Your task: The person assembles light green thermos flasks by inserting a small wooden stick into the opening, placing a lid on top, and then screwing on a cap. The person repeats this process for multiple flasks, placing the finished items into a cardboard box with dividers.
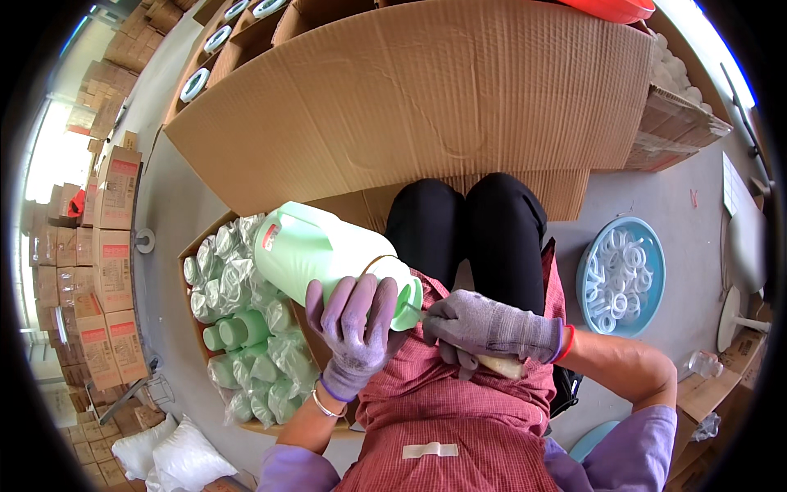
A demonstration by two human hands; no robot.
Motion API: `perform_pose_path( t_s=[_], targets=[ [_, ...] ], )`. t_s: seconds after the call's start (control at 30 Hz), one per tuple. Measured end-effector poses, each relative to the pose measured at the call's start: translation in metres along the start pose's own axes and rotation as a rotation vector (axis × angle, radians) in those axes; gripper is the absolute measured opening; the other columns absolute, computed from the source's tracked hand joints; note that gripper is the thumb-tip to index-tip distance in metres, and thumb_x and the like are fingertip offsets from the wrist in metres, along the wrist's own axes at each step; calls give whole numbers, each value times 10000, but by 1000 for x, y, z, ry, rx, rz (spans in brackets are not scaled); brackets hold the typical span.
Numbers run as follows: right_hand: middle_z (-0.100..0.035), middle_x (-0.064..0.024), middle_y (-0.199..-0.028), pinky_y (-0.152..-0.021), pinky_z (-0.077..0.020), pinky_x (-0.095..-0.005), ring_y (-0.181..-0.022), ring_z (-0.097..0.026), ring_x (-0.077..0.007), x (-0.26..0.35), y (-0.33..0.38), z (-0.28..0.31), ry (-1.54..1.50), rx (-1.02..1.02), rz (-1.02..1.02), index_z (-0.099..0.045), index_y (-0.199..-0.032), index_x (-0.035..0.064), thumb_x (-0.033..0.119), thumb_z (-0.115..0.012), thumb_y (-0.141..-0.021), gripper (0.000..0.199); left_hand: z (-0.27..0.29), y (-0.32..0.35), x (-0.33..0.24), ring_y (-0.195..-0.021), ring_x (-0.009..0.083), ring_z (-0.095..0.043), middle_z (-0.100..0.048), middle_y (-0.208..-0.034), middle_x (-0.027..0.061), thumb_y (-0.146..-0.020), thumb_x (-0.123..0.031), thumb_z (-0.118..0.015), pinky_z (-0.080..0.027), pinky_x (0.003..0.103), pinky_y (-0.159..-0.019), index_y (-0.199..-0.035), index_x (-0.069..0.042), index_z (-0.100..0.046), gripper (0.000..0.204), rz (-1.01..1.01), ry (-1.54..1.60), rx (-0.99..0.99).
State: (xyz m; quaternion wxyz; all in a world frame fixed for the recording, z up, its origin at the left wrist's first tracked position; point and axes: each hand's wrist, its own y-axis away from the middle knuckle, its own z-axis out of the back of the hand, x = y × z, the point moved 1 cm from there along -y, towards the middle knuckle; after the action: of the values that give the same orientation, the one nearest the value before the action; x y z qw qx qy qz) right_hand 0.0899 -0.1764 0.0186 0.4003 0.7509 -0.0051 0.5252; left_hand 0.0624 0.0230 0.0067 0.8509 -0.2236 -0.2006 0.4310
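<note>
Seen from above, a seated person in a red checked apron and black trousers works over their lap. Their left hand (354,332), in a purple-grey knit glove, has its grip wrapped around the neck end of a large pale green plastic jug (324,250), which lies tilted on its side with its base pointing up and to the left and its mouth toward the person's middle. The right hand (484,326), in a matching grey glove with a red cuff, has its grip closed around a slim tool with a pale wooden handle (500,365); the tool's thin tip reaches to the rim of the jug's mouth, just beside the left hand's fingers. Below and to the left of the jug, on the floor beside the person's left leg, stands an open brown cardboard box (193,246) packed with more pale green plastic bottles (246,328), many wrapped in clear plastic bags. A big flat sheet of brown corrugated cardboard (426,98) lies in front of the knees. To the person's right, on the grey floor, sits a round light blue plastic basin (656,254) holding white plastic rings (616,279). Stacks of cardboard cartons (106,246) line the far left.
</note>
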Motion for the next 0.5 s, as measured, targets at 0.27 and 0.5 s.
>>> perform_pose_path(
  t_s=[0.27, 0.5],
  targets=[
    [-499, 36, -712, -563, -571, -278, -438, -443, -51, -25, -11, -51, -1095, 428, 107, -539, -1079, 40, 285, -375, -1085, 295, -1, 16, 5, -1141, 319, -498, -518, -1209, 128, -904, -311, -644, -346, 580, -1085, -1178, -38, -574, 393, 118, 41, -67],
    [-418, 59, -832, -656, -378, -239, -744, -420, -62, -1, -16, -123, -1645, 571, 695, -479, -1166, 88, -28, -693, -838, 408, -4, 15, -1, -1134, 314, -505, -511, -1214, 127, -871, -352, -692, -359, 565, -1089, -1290, -80, -469, 548, 231, 34, -253]
  ],
)
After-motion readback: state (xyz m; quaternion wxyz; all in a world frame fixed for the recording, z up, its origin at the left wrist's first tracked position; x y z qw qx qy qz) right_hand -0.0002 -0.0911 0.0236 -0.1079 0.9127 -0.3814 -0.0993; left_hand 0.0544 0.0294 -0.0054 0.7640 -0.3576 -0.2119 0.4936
